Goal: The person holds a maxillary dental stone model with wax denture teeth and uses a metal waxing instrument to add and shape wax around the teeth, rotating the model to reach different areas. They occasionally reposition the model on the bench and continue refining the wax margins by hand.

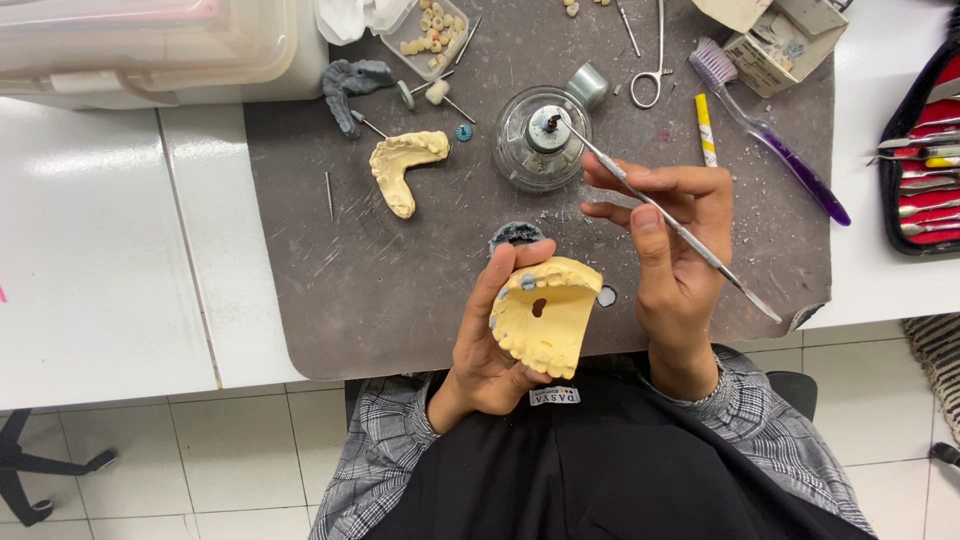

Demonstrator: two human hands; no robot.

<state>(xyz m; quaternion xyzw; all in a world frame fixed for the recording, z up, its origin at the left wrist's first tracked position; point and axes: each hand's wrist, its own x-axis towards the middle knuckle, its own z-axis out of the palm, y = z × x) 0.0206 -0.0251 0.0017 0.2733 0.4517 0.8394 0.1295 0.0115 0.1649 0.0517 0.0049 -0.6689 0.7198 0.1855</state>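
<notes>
A yellow cast [545, 320] of a dental arch sits in the left hand [490, 350], above the person's lap at the near edge of the desk [90, 250]. The fingers wrap its left side and the thumb presses its lower edge, so the hand is closed on it, teeth side facing up. A few small grey spots mark its rim, and a dark hole shows near its middle.

The right hand [675, 250] pinches a thin metal tool [665, 215] between thumb and fingers, held like a pen. The tool's far tip reaches the wick of a glass burner [540, 140] on the mat [400, 290]; whether a flame burns there I cannot tell. The near end points out past the wrist.

A small dark grey lump [517, 235] lies on the mat just above the cast. Farther left lies a second yellow cast [405, 168], and beyond it a grey impression [350, 85]. A clear tray [432, 35] of loose teeth stands at the mat's top edge. To the right of the burner lie scissors [652, 60], a yellow pen [706, 130] and a purple toothbrush [770, 135]. A small open box [780, 45] stands at the top right. At the far right edge, a red case [920, 150] holds a row of instruments.
</notes>
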